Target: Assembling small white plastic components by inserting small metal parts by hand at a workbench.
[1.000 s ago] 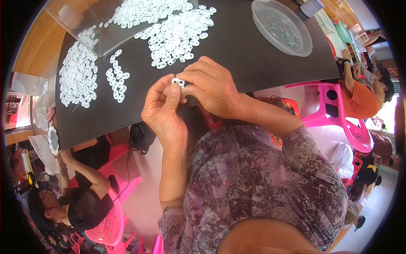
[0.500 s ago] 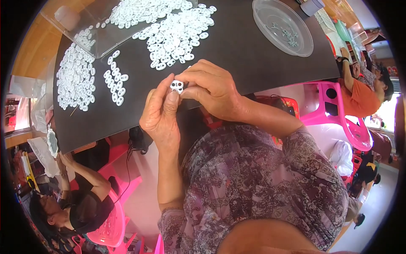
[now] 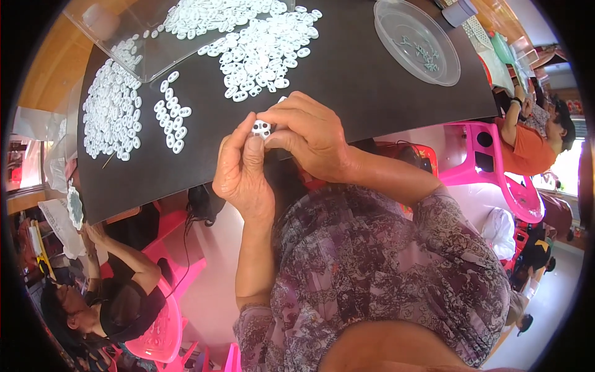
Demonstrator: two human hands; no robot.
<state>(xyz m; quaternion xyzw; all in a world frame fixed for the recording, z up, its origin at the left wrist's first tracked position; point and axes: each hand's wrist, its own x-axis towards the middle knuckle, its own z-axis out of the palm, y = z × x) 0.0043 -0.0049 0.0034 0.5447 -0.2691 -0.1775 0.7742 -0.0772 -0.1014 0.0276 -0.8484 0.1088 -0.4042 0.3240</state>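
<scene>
Just above the table's near edge, a small white plastic piece with dark round holes is pinched between the fingertips of both hands. My left hand grips it from the left with thumb and forefinger. From the right, my right hand closes thumb and fingers on it, hiding part of it. Another bit of white shows behind the right fingers; I cannot tell whether it is held. Beyond the hands lies a loose pile of similar white oval pieces.
More white pieces form a heap and a small group at the left of the dark table. A clear plastic bin lies far left. A round clear dish holds small greenish bits. A person sits at lower left.
Both hands still pinch the white piece, which has tilted slightly and shows its holes differently. My left hand has shifted a little to the right.
</scene>
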